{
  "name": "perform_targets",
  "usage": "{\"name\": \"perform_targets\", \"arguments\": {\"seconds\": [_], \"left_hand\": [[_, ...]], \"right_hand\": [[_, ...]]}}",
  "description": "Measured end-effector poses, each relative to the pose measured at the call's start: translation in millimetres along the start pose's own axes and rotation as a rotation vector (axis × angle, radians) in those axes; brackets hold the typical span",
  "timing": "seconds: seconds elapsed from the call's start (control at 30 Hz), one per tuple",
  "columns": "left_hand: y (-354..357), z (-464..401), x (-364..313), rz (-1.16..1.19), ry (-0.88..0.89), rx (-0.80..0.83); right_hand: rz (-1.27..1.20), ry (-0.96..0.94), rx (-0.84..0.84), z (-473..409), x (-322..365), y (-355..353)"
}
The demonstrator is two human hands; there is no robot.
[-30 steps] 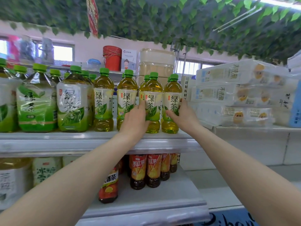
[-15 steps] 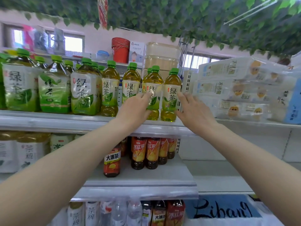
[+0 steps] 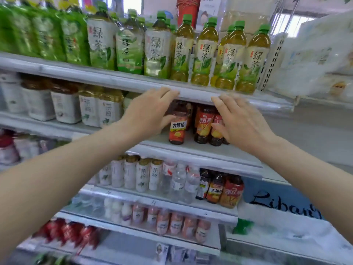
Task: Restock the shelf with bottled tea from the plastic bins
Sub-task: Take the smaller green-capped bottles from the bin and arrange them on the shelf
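Note:
Green tea bottles (image 3: 204,52) with green caps stand in a row on the top shelf (image 3: 118,81), the rightmost one (image 3: 252,60) at the shelf's end. My left hand (image 3: 147,111) and my right hand (image 3: 242,121) hover below that shelf's front edge, fingers spread, holding nothing. Between them, on the second shelf (image 3: 191,148), stand an orange-labelled iced tea bottle (image 3: 177,129) and iced black tea bottles (image 3: 204,125). My right hand partly covers the black tea bottles. No plastic bin is in view.
Large green tea jugs (image 3: 101,39) fill the top shelf's left side. Lower shelves hold white-labelled tea bottles (image 3: 143,175), water bottles (image 3: 181,182) and more red-labelled bottles (image 3: 231,192). Wrapped tissue packs (image 3: 315,54) sit to the right, a blue "Liban" bag (image 3: 282,205) below them.
Both hands have let go of the green tea bottles on the top shelf and dropped to the second shelf's height. The view has tilted downward, showing more lower shelves.

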State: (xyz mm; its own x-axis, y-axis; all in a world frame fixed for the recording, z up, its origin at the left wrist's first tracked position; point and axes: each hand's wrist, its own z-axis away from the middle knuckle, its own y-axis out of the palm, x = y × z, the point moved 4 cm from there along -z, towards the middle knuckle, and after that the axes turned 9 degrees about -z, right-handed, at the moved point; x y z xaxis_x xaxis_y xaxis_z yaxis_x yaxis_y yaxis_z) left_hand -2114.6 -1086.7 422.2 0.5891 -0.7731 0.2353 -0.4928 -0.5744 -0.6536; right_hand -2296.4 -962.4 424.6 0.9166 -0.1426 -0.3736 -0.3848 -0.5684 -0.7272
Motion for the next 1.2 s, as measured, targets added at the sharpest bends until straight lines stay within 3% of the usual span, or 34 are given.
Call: {"name": "perform_targets", "arguments": {"seconds": [0.33,0.7,1.03,1.2], "left_hand": [[20.3,162.5,147.0,-0.077,-0.049,0.112],[114.9,352.8,311.3,-0.039,-0.169,0.316],[240.6,544.9,338.8,0.15,-0.535,0.525],[322.5,649.6,334.8,0.196,-0.762,0.68]], "right_hand": [[-0.201,-0.181,0.045,-39.8,192.4,72.3],[-0.509,-0.289,0.221,-66.7,437.2,241.9],[-0.682,-0.283,0.516,-25.1,592.6,393.0],[-0.747,-0.289,0.715,19.7,669.4,504.7]]}}
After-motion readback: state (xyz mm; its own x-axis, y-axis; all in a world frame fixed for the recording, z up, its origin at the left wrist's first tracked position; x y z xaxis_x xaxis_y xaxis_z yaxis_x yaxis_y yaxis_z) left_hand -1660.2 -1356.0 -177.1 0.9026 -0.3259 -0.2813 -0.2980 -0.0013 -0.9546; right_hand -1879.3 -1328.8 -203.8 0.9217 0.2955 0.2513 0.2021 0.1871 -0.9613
